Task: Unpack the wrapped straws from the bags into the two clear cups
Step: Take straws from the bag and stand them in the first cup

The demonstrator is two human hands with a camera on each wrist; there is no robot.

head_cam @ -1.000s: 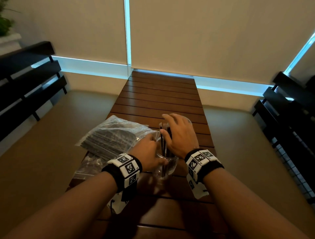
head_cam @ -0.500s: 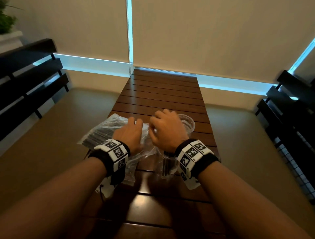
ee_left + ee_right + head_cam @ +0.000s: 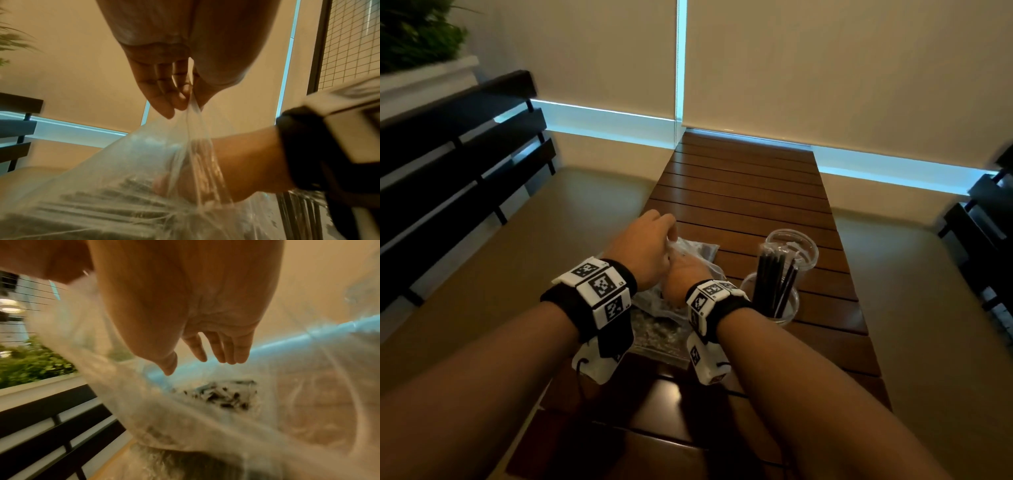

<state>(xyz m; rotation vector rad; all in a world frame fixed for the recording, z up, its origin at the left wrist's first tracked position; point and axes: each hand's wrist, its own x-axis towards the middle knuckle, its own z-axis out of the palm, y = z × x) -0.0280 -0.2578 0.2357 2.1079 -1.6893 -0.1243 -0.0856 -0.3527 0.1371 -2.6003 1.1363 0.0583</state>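
A clear plastic bag (image 3: 693, 251) of wrapped dark straws (image 3: 98, 204) lies on the left of the wooden table (image 3: 743, 192). My left hand (image 3: 654, 236) pinches the film at the bag's mouth (image 3: 192, 112) and holds it up. My right hand (image 3: 681, 277) reaches inside the bag up to the wrist; in the right wrist view its fingers (image 3: 226, 353) are straight and hold nothing, just above the straw ends (image 3: 222, 395). To the right stand two clear cups: the near cup (image 3: 789, 313) holds several black straws (image 3: 774, 277), and the far cup (image 3: 806, 245) is behind it.
Crinkled clear plastic (image 3: 654, 337) lies on the table under my wrists. Black slatted rails (image 3: 458, 171) run along the left and another (image 3: 986, 233) along the right. A planter (image 3: 410, 37) sits at the top left. The table ends at the blinds.
Both hands left the cup and moved left to the bag. The left hand took hold of the bag's mouth and the right hand went inside. The straws stayed in the cup.
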